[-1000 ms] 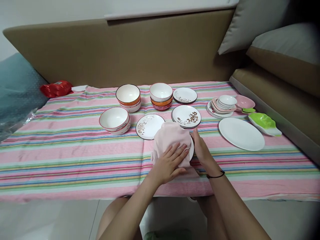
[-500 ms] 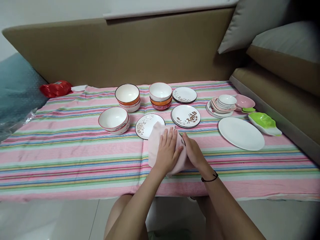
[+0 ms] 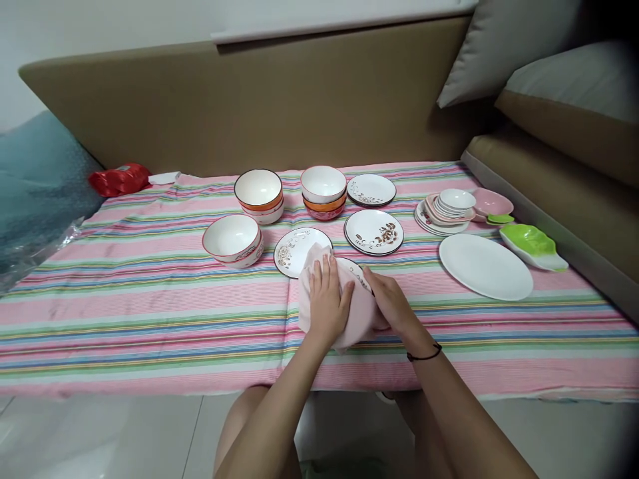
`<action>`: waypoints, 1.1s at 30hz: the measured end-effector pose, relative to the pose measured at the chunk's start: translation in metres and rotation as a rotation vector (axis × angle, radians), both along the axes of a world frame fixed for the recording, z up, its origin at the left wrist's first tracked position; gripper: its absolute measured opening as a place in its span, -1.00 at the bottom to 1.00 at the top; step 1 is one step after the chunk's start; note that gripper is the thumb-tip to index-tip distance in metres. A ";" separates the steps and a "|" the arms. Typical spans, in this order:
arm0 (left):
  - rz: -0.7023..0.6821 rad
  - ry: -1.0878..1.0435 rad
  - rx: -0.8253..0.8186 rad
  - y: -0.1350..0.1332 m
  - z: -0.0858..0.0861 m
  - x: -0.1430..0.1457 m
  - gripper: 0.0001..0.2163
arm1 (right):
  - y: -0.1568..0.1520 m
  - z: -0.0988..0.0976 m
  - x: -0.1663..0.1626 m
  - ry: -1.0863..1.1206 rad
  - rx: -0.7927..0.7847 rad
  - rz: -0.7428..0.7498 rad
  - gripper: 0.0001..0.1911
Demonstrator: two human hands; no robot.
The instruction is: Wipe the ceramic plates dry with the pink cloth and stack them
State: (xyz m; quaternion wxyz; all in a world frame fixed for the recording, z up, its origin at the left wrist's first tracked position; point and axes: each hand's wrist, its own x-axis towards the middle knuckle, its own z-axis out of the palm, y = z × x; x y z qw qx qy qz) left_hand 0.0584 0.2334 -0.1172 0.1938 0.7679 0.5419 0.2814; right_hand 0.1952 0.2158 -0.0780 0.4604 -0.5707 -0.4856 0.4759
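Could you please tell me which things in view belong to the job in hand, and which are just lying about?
Job in hand:
- pink cloth, under the left hand
- plate, held by the right hand
- probably the nearby plates and bowls

Apparently just lying about:
- red bundle
- blue cushion
- clear plastic

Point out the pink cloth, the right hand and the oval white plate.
Pink cloth [image 3: 360, 319], head view: its right part.
Right hand [image 3: 391, 304], head view: its back.
Oval white plate [image 3: 486, 267], head view: its bare middle.

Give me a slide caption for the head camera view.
Left hand flat on a pink cloth partly covering a patterned plate, right hand holding the plate's edge.
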 end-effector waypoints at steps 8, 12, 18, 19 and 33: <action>-0.135 0.059 0.047 -0.001 0.000 -0.011 -0.39 | 0.004 -0.008 0.003 0.001 0.062 -0.048 -0.58; -0.317 0.114 0.060 -0.004 0.006 -0.017 -0.36 | 0.006 -0.008 0.014 0.034 0.093 -0.084 -0.61; -0.506 0.226 0.133 -0.002 0.020 -0.025 -0.34 | 0.007 -0.005 0.029 0.211 0.069 -0.244 -0.66; -0.513 0.242 0.152 -0.002 0.023 -0.026 -0.34 | 0.007 -0.005 0.031 0.241 0.073 -0.284 -0.66; -0.492 0.226 0.142 0.007 0.034 -0.035 -0.24 | -0.003 0.005 0.030 0.166 0.083 -0.262 -0.62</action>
